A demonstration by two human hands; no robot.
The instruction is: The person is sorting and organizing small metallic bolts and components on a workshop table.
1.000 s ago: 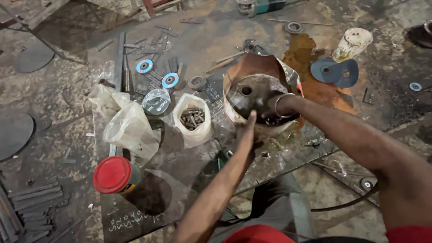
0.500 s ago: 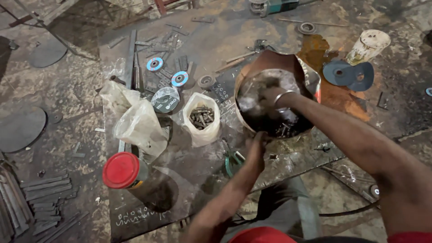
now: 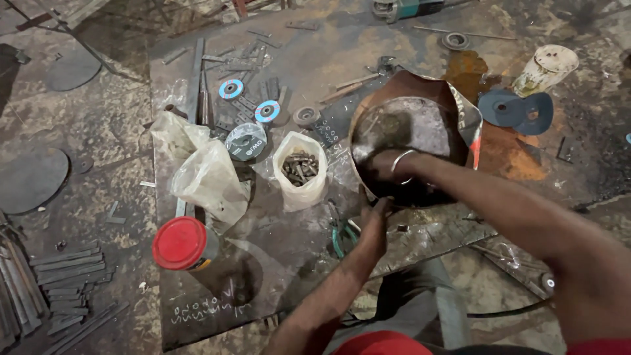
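my right hand (image 3: 381, 165) reaches into the big round rusty metal bowl (image 3: 420, 125), fingers hidden so i cannot tell. my left hand (image 3: 373, 220) pinches its near rim.

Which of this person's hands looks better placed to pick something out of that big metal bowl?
Probably the right hand: it already reaches inside the bowl, wrist over the near rim. The left hand sits outside, gripping the bowl's near edge, apparently steadying it.
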